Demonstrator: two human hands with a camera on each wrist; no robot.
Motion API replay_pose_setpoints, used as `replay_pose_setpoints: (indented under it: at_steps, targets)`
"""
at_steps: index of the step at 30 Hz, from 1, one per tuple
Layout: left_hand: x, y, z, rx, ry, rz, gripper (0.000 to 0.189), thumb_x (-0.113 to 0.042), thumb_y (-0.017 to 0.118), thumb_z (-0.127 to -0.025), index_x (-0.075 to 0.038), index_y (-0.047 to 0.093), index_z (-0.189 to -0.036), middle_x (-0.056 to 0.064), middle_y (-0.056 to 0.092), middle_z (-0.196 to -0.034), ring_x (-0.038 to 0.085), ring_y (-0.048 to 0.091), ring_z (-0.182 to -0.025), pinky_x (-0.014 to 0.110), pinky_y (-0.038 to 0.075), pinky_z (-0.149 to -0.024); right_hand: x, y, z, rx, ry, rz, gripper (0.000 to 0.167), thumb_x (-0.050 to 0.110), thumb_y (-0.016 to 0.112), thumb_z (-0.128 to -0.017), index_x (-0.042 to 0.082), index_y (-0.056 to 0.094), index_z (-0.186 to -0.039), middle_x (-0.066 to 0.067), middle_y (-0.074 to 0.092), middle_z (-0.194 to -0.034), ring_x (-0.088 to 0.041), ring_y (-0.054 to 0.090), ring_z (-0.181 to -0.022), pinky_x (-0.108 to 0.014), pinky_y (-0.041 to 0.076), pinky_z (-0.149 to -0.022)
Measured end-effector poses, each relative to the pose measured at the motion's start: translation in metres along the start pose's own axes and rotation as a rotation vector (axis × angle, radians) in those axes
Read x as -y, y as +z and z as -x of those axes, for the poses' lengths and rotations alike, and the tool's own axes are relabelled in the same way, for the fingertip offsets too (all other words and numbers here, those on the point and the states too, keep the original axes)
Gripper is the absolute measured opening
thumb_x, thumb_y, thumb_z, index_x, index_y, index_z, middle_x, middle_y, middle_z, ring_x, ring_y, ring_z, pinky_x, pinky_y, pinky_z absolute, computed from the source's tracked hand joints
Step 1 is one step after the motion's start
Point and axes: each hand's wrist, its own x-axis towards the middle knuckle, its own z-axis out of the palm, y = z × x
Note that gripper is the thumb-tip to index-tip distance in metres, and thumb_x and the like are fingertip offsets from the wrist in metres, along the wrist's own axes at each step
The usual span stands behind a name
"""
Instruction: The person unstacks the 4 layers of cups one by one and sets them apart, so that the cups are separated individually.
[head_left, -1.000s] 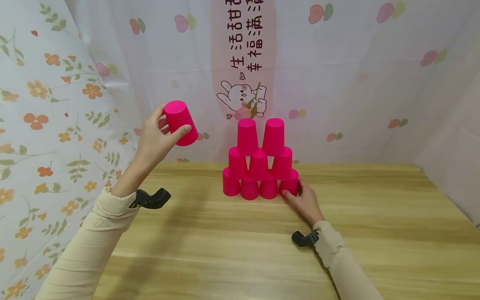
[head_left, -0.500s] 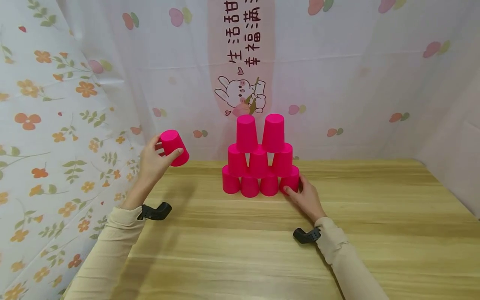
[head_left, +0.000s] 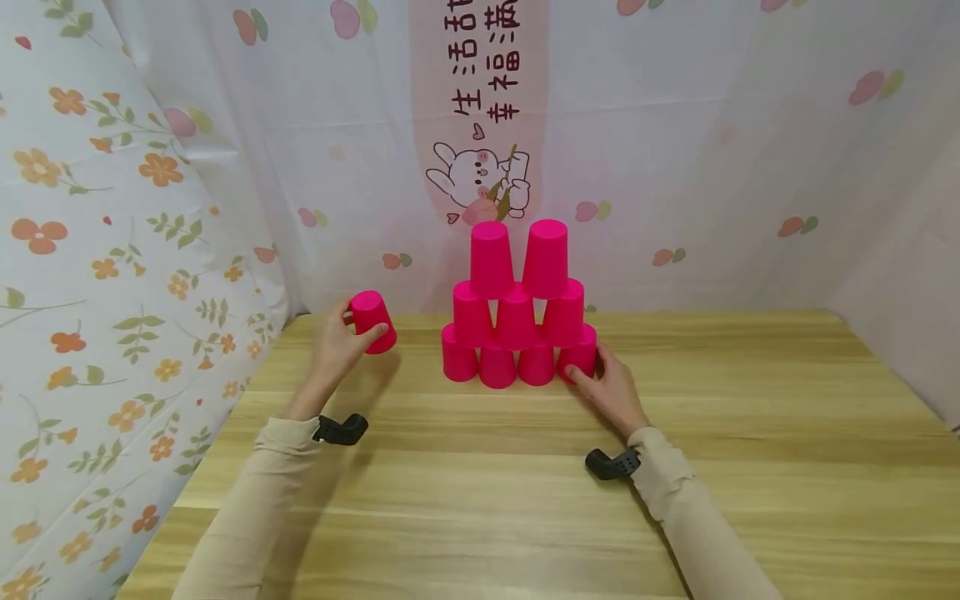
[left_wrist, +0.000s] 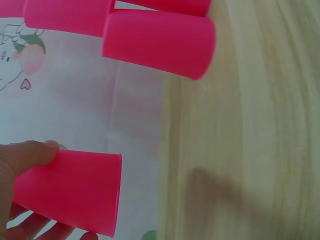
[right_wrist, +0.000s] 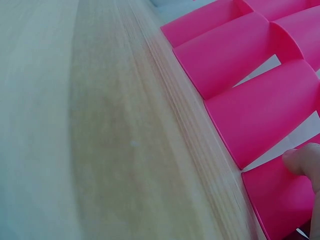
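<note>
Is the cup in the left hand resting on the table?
No, the left hand holds the cup off the table: the left wrist view shows curtain between its rim and the tabletop.

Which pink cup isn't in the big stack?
The pink cup in the left hand, held off to the side; the other nine cups are stacked together.

Head view forward, down over hands (head_left: 334, 348) (head_left: 617, 394); wrist views close, turned sideways; all share cup stack (head_left: 515, 318).
</note>
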Motion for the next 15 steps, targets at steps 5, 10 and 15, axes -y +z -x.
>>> replay_pose_setpoints:
  at_steps: [5, 10, 15]
  targets:
    - [0.005, 0.007, 0.001, 0.005, -0.009, -0.038, 0.053, -0.012, 0.076, -0.076, 0.009, 0.052, -0.119, 0.025, 0.059, -0.112, 0.040, 0.056, -0.105, 0.049, 0.048, -0.085, 0.000, -0.002, -0.001, 0.008, 0.006, 0.015, 0.061, 0.032, 0.066, -0.086, 0.000, 0.042, -0.133, -0.019, 0.055, -0.121, -0.032, 0.053, -0.107, -0.045, 0.044, -0.091]
    - [0.007, 0.014, 0.003, 0.046, -0.016, -0.050, 0.054, -0.010, 0.075, -0.076, 0.009, 0.050, -0.120, 0.026, 0.058, -0.113, 0.039, 0.056, -0.105, 0.046, 0.049, -0.085, 0.001, -0.003, -0.001, 0.006, 0.005, 0.013, 0.061, 0.030, 0.066, -0.085, -0.001, 0.042, -0.132, -0.020, 0.055, -0.121, -0.033, 0.053, -0.108, -0.045, 0.043, -0.092]
    - [0.006, 0.020, 0.001, 0.083, 0.007, -0.055, 0.053, -0.008, 0.075, -0.076, 0.008, 0.050, -0.120, 0.026, 0.058, -0.111, 0.039, 0.056, -0.105, 0.046, 0.049, -0.085, 0.002, -0.003, -0.001, 0.006, 0.003, 0.011, 0.061, 0.030, 0.066, -0.086, -0.001, 0.042, -0.132, -0.020, 0.055, -0.122, -0.033, 0.052, -0.109, -0.045, 0.042, -0.093]
